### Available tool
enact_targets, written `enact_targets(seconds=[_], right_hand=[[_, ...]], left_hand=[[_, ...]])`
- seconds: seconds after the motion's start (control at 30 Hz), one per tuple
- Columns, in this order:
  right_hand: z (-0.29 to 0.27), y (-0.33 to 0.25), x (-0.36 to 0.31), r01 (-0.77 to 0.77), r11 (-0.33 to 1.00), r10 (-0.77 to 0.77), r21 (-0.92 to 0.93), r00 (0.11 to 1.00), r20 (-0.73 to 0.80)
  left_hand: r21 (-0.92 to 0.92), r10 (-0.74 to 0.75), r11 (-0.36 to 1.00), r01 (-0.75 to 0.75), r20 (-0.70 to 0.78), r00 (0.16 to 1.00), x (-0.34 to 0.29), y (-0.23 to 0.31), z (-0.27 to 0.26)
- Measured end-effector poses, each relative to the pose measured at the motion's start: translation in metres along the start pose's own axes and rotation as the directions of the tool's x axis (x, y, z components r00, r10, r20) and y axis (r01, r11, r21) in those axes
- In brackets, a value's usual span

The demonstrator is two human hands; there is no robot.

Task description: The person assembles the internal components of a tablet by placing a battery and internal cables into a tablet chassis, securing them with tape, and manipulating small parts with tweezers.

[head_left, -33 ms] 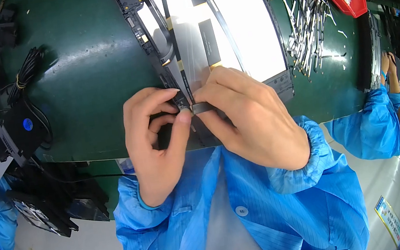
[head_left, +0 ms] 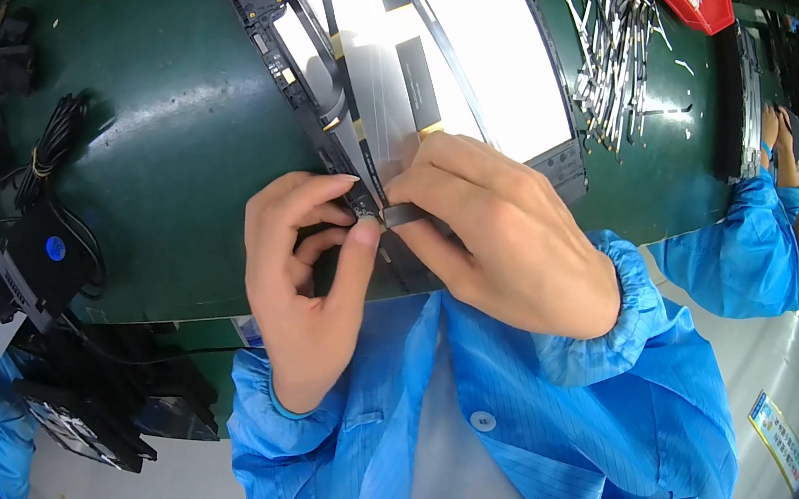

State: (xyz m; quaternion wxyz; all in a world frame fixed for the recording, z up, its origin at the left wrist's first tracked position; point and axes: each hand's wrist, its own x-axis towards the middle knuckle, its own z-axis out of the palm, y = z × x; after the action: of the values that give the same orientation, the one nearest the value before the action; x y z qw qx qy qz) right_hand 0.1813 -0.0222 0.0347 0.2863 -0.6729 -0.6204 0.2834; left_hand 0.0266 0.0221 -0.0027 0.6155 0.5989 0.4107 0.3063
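Bright room, light from above by look of it; pale glare streak across green worktop, white panel nearly blown out. Middle crisp, edges bowed, corners black.

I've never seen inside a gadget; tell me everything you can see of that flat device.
The device is a flat slab lying slightly turned on a green table, its far end out of the picture. It has a dark frame, shiny silver-white panels that look metallic, small parts along the left side and dark strips running lengthwise. The left hand touches its near left corner; there the right hand appears to pinch a short grey strip, hiding part of the device.
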Motion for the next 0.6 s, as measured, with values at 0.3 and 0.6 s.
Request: enact_targets(seconds=[0.3,0.6], right_hand=[[0.001,-0.001,-0.001,0.086,0.97,-0.09,0.227,0.996,0.007],[0.008,-0.001,-0.008,-0.093,0.995,0.095,0.019,0.993,-0.072]], left_hand=[[-0.1,-0.072,0.992,0.073,0.015,0.997,-0.003,0.001,-0.002],[0.046,-0.241,0.97,0.237,0.146,0.959,-0.045,0.003,-0.02]])
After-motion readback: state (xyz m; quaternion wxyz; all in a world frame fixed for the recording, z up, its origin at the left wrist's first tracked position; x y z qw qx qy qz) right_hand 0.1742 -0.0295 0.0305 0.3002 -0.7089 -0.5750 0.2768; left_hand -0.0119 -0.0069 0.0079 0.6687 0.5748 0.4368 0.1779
